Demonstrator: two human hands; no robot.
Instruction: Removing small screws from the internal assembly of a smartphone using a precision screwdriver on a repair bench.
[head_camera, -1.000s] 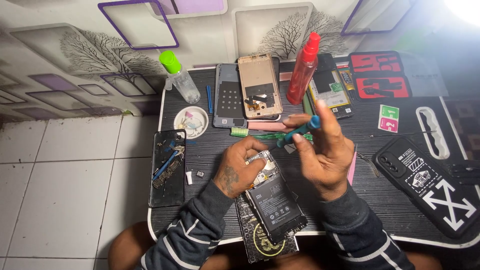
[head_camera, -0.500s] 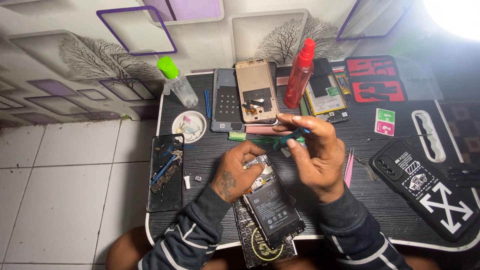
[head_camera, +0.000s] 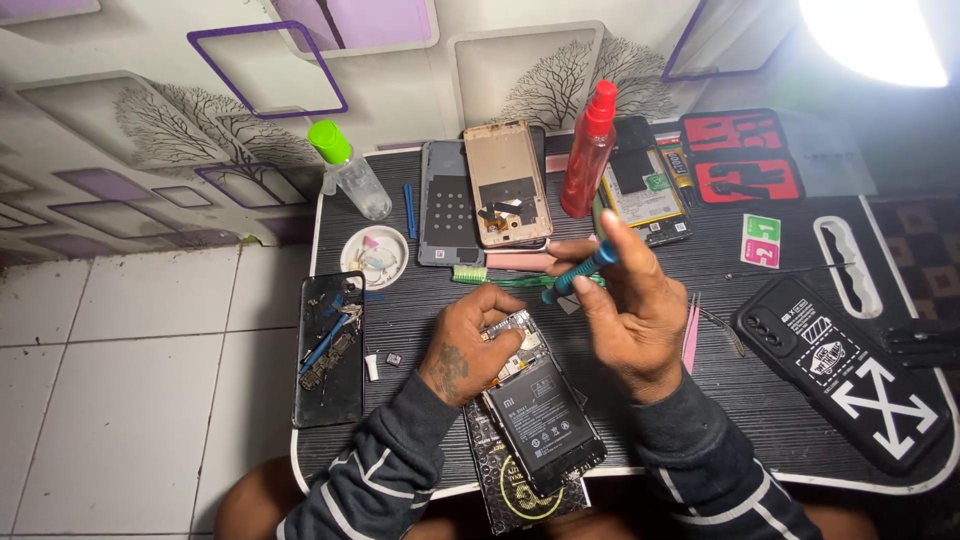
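Note:
An opened phone with its black battery showing lies on the dark table in front of me. My left hand rests on its upper end, fingers pressing the circuit board area. My right hand is raised just above and right of the phone, pinching a blue-handled screwdriver that points down-left. A green toothbrush lies behind both hands.
At the back stand a red spray bottle, a clear bottle with a green cap, a gold phone frame and a white dish of small parts. A black phone case lies right, pink tweezers beside my right hand, a tray of tools left.
My right hand has lifted and turned the screwdriver, drawing slightly back toward me. My left hand stays on the opened phone.

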